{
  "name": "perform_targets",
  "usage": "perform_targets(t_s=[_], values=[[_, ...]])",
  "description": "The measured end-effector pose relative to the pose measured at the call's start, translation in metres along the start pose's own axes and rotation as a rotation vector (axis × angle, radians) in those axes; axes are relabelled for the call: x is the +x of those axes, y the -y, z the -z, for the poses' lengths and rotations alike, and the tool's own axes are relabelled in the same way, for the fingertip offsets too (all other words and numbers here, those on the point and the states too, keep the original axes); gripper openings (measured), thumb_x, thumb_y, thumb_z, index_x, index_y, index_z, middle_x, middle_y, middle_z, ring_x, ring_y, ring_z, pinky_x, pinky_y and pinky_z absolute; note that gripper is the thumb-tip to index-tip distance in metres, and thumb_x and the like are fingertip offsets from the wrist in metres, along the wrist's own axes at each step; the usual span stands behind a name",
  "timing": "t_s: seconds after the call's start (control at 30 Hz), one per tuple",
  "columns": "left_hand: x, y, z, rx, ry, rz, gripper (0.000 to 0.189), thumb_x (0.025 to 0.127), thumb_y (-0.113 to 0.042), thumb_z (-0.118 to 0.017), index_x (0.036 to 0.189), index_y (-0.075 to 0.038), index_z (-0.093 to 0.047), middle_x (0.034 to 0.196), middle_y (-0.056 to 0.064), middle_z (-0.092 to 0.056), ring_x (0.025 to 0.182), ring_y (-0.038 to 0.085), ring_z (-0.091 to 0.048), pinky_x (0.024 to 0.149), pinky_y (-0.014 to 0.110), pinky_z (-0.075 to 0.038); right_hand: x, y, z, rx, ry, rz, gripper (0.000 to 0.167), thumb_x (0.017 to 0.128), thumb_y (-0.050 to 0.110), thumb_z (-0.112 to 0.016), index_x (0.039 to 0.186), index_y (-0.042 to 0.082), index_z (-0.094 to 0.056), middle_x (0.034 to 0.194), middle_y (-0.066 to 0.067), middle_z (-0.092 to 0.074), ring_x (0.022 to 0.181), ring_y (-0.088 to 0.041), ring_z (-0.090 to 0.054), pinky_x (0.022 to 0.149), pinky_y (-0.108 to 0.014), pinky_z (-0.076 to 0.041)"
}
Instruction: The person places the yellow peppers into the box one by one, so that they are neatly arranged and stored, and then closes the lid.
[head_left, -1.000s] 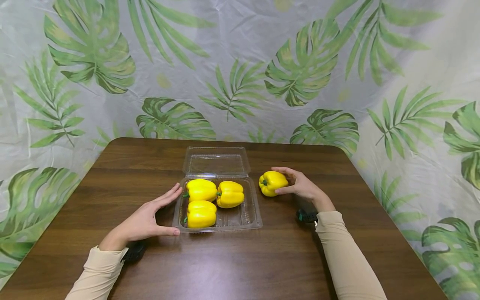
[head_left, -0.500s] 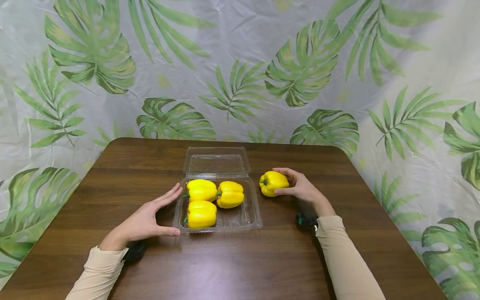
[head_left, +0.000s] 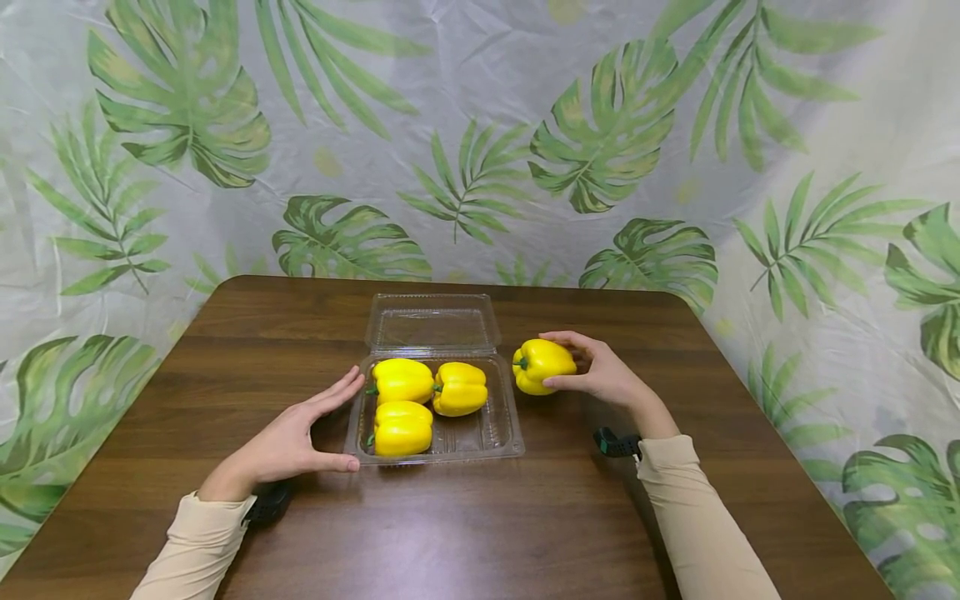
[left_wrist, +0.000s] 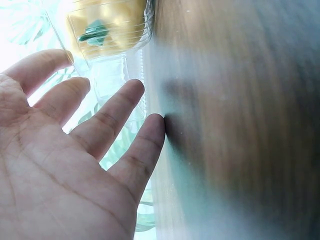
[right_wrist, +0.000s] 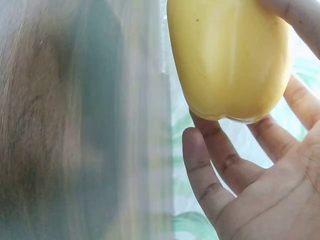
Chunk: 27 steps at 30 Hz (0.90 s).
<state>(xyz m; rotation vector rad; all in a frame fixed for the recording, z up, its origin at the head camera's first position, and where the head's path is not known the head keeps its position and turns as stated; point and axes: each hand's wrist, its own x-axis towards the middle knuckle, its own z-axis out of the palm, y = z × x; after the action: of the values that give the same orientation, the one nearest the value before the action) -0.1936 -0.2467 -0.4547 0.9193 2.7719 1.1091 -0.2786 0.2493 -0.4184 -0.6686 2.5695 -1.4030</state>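
My right hand [head_left: 603, 371] grips a yellow bell pepper [head_left: 545, 367] just right of a clear plastic clamshell box [head_left: 487, 454]. In the right wrist view the thumb and fingers lie round the pepper [right_wrist: 227, 60], whose lower side stands off the tabletop. Inside the box are three more yellow peppers: one at the back left [head_left: 403, 381], another at the back right [head_left: 460, 389] and the third at the front left [head_left: 403, 428]. At the box's left edge my left hand [head_left: 296, 437] is spread, its fingers relaxed and holding nothing; the left wrist view shows its palm [left_wrist: 55, 175].
The box's lid [head_left: 433, 325] lies folded back behind it. Everything stands on a brown wooden table [head_left: 450, 533]. A leaf-printed cloth [head_left: 480, 100] hangs behind the table. Each wrist carries a black strapped device, the right one [head_left: 618, 442] under the sleeve.
My right hand has lifted the pepper slightly and brought it a little left, toward the box. The left hand and the box have stayed in place.
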Motion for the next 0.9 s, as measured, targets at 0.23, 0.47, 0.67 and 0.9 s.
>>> perform_targets(t_s=[0.23,0.47,0.67,0.9], values=[[0.0,0.0,0.0,0.004,-0.003,0.003,0.114,0.079,-0.044,-0.096,0.17,-0.017,-0.033,0.179,0.014,-0.025,0.158,0.047,-0.037,0.116,0.073,-0.036,-0.003,0.02,-0.004,-0.033,0.008,0.005,0.067,0.091,0.021,-0.088,0.152,0.022,-0.059,0.149,-0.009,-0.063,0.119,-0.029,-0.066,0.102,-0.045,-0.057],[0.0,0.002,0.0,-0.002,-0.002,0.005,0.114,0.079,-0.044,-0.096,0.171,-0.018,-0.032,0.179,0.015,-0.024,0.158,0.048,-0.036,0.116,0.073,-0.035,-0.003,0.033,-0.007,-0.076,0.002,0.0,0.067,0.089,0.027,-0.09,0.149,0.026,-0.06,0.144,-0.007,-0.064,0.114,-0.029,-0.066,0.1,-0.045,-0.058],[0.0,0.002,-0.001,-0.008,-0.005,0.005,0.114,0.079,-0.043,-0.095,0.171,-0.018,-0.032,0.179,0.014,-0.024,0.158,0.049,-0.036,0.117,0.074,-0.035,-0.004,0.04,-0.009,-0.116,-0.013,-0.001,0.066,0.087,0.031,-0.092,0.146,0.028,-0.062,0.14,-0.006,-0.066,0.112,-0.028,-0.067,0.1,-0.048,-0.059],[0.0,0.003,-0.001,-0.004,0.0,0.008,0.114,0.08,-0.046,-0.095,0.171,-0.018,-0.032,0.18,0.013,-0.023,0.158,0.048,-0.035,0.117,0.073,-0.035,-0.006,0.051,-0.013,-0.132,-0.016,0.013,0.066,0.086,0.034,-0.093,0.143,0.029,-0.063,0.136,-0.004,-0.068,0.109,-0.026,-0.067,0.097,-0.051,-0.059]])
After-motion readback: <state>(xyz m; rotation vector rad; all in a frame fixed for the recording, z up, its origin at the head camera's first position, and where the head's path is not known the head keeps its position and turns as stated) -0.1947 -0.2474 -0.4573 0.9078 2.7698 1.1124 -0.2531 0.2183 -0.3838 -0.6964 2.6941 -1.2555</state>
